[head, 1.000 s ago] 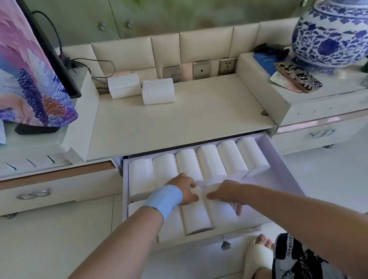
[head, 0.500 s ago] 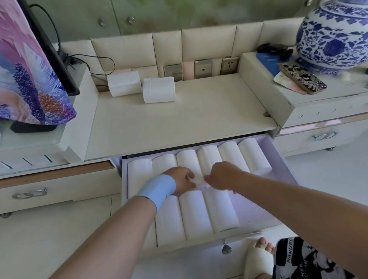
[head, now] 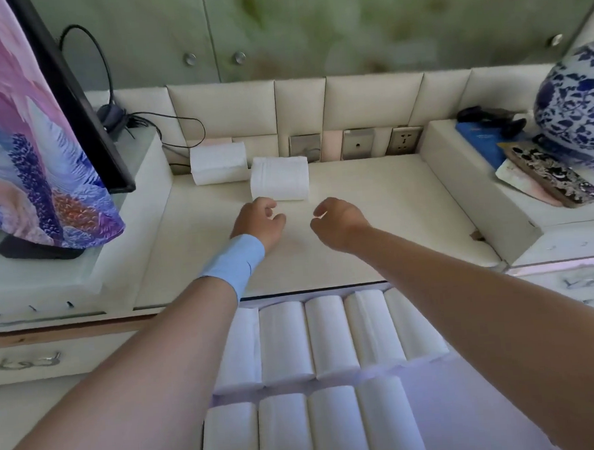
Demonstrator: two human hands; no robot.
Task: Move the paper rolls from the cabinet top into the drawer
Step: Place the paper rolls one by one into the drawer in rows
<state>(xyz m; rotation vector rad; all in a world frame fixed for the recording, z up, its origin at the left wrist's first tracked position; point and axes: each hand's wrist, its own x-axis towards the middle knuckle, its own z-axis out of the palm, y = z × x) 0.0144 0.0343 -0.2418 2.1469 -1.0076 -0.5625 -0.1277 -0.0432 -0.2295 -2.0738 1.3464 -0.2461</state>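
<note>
**A:** Status: most rolls are in. The drawer (head: 452, 407) sits pulled open at the near edge, with a far row of five or six rolls and a near row of four, all lying on their sides, packed side by side. One roll at the left end of the far row may be hidden under the left forearm, so the count isn't firm.

**B:** What's left on top?

**A:** Two. The nearer roll (head: 279, 178) lies on the cabinet top (head: 376, 226) toward the far left; the farther roll (head: 219, 163) is just behind it to the left, against the padded back panel (head: 224, 112). They look to be touching at a corner, or close to it.

**B:** Hands?

**A:** Both empty and over the cabinet top. The left hand (head: 258, 219), with a blue wristband (head: 234, 264), has its fingers loosely curled, just short of the nearer roll and not touching. The right hand (head: 337, 222) is also loosely curled, a bit to the right, holding nothing.

**B:** Materials?

**A:** Rolls are soft white paper, cylinders squashed slightly flat, matte. They'll likely dent under a hard squeeze. The top is smooth cream laminate, the back panel is cushioned, and the drawer interior is pale and smooth.

**B:** Room for two more?

**A:** By the look of it, yes. There's open drawer floor right of the near row.
</note>
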